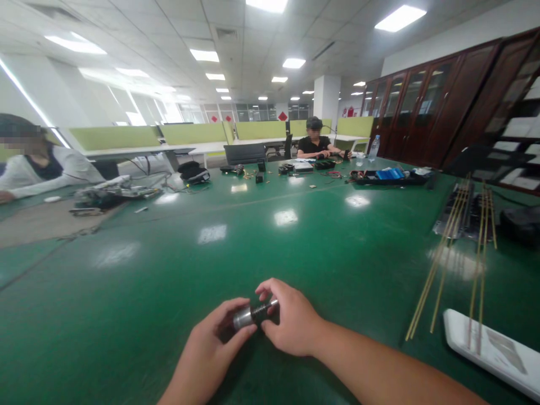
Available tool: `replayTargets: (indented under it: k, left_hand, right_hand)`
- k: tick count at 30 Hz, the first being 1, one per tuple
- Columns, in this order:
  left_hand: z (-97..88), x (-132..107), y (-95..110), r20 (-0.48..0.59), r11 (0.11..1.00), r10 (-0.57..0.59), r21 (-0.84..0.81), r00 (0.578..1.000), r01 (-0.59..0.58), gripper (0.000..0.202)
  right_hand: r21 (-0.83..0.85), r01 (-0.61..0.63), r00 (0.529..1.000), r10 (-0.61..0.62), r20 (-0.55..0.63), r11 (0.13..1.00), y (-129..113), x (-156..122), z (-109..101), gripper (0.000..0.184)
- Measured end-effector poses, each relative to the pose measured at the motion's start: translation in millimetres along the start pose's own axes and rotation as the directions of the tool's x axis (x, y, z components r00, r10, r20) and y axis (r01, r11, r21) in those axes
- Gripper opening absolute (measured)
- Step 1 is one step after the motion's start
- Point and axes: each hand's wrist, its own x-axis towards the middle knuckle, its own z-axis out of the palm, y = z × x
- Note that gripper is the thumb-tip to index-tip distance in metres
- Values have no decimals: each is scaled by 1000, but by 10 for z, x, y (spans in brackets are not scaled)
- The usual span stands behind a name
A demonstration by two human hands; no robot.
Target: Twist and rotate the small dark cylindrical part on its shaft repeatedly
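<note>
Between my hands, just above the green tabletop [236,259], is a small metal part: a shiny silver cylinder [242,318] with a dark spring-like coiled section [259,309] to its right. My left hand [217,332] wraps its thumb and fingers round the cylinder. Curled about the thin silver rod end [273,302] is my right hand [291,318], its fingers bent and its thumb below. The part lies nearly level, tipped slightly up at the right. My right fingers hide the far tip of the rod.
Thin brass-coloured rods [439,264] lie on the right, partly over a white tray [455,332]. A black tray [367,181] with blue packs and a bottle [373,147] stand far back. One person [314,143] sits opposite, another [34,163] at left near tangled parts [113,194].
</note>
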Motion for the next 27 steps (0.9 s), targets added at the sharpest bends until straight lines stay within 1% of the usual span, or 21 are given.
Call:
replayTargets:
  k: [3,7,16,22,27]
  left_hand:
    - [24,25,39,16,999,-7,-32,1000,7,32]
    - [30,11,82,3,1000,-4,-30,1000,4,28]
    - [35,-12,67,-6,999,11,-43,1000,-11,29]
    - [41,-22,103,-8,1000,18,-23,1000,-18,28]
    - [40,-29,72,-16,1000,25,-15,1000,-25,27]
  right_hand:
    - [-40,6,1000,-6,-11,999,-1,1,-1,40]
    - [-68,13,1000,-14,0,998,18,6,14,30]
    - [-36,12,999,-11,40,999,-1,5,18,24]
    - [-27,16,999,-15,41,1000,-29,4,13,22]
    - [3,8,999,-8,36,1000,-20,6,18,20]
